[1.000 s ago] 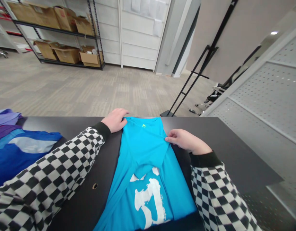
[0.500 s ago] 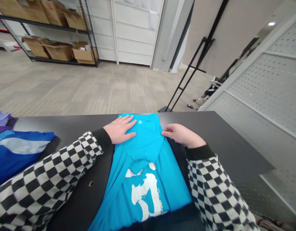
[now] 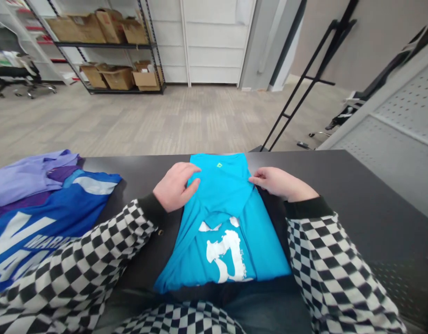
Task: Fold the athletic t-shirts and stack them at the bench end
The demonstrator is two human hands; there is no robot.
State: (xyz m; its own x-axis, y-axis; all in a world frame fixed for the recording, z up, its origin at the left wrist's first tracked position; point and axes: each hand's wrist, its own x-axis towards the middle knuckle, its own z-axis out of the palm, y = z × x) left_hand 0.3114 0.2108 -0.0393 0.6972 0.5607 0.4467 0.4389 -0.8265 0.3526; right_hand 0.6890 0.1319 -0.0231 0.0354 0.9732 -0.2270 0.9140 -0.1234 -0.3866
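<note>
A bright blue T-shirt [image 3: 221, 195] lies partly folded on the dark table, its far part folded over toward me. It has a small green logo near its far edge and a white print near its front. My left hand [image 3: 177, 185] is at the shirt's far left edge, fingers bent and thumb held apart from them; whether it touches the cloth is hard to tell. On the opposite edge, my right hand [image 3: 275, 181] pinches the cloth between thumb and fingers.
To the left lies a pile of garments, with a royal blue shirt with white lettering [image 3: 61, 218] and a lilac garment [image 3: 29, 176]. The dark table [image 3: 325, 185] ends at a far edge. Beyond it stand a shelf with cardboard boxes [image 3: 116, 76] and a black stand [image 3: 301, 97].
My left hand has gone from lying flat on the shirt to bent fingers at its left edge. The right hand keeps its pinch. The view has shifted left, showing more of the pile.
</note>
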